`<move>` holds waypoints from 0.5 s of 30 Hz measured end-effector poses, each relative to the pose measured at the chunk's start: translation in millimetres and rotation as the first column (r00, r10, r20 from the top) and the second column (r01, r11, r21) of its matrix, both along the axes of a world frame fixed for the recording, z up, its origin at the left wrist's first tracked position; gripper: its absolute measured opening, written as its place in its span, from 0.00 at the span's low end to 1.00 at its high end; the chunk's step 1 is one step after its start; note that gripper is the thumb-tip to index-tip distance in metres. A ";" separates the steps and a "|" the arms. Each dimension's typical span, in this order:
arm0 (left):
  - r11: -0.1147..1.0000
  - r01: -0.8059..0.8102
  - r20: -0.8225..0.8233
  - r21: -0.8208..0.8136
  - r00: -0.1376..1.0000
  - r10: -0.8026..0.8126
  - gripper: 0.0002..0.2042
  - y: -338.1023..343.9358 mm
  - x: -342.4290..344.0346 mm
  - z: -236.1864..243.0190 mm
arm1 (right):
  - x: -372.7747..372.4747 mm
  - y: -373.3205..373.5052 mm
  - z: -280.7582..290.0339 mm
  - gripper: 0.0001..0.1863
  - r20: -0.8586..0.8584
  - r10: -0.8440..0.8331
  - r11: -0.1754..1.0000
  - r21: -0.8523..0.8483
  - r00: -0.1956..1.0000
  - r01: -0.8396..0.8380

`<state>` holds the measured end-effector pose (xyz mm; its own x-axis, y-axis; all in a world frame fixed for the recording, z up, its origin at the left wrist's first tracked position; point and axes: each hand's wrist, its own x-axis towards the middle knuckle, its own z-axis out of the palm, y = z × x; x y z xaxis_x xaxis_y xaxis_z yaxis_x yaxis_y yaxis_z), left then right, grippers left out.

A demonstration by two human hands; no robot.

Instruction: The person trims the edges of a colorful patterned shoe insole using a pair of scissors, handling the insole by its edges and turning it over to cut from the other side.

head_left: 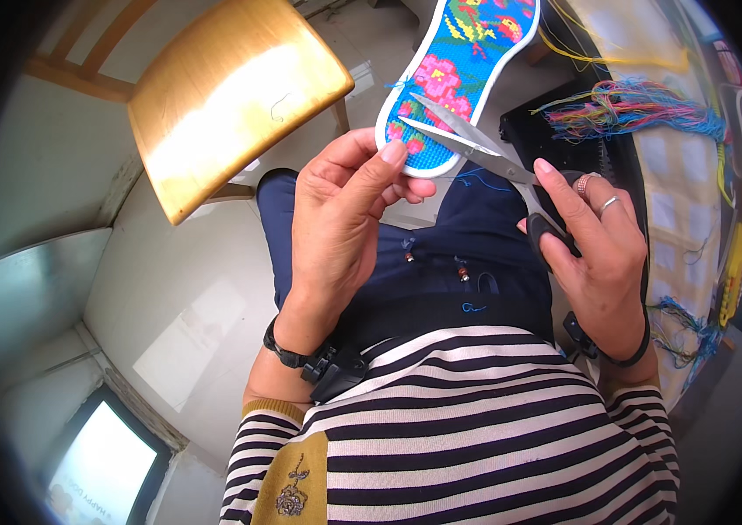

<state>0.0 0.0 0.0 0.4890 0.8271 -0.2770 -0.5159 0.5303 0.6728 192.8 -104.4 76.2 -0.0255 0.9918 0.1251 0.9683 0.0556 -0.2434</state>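
My left hand (345, 192) pinches the lower end of an embroidered insole (450, 66), thumb on top and fingers beneath. The insole is blue with pink flowers and a white edge; its top runs out of the picture. In my right hand (594, 245) is a pair of scissors (520, 171) with black handles. Its blades are parted and lie over the insole, pointing toward its left edge. A small tuft of blue thread (402, 84) sticks out at that edge near the blade tips. Another loose blue thread hangs below the insole.
A wooden chair (240, 79) stands at the upper left with a dark thread on its seat. On the cloth-covered table (668, 184) at the right lie a bundle of coloured threads (629, 109), a smaller thread tangle (690, 337) and a yellow tool (734, 276). A lit screen (104, 464) is at the lower left.
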 end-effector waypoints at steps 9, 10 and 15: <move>1.000 0.002 -0.008 0.003 1.000 -0.002 0.08 -0.7 -1.4 -0.9 | 2.8 3.6 -1.7 0.38 0.022 0.054 0.998 0.035 0.998 -0.055; 1.000 0.012 -0.005 -0.003 1.000 -0.012 0.09 -0.3 -2.0 -1.0 | 5.7 4.3 -2.2 0.37 0.035 0.069 0.997 0.042 0.997 -0.070; 0.999 0.034 0.006 -0.027 0.999 -0.034 0.10 0.6 -2.2 1.6 | 11.0 10.3 -5.4 0.37 0.013 0.085 0.995 0.055 0.996 -0.086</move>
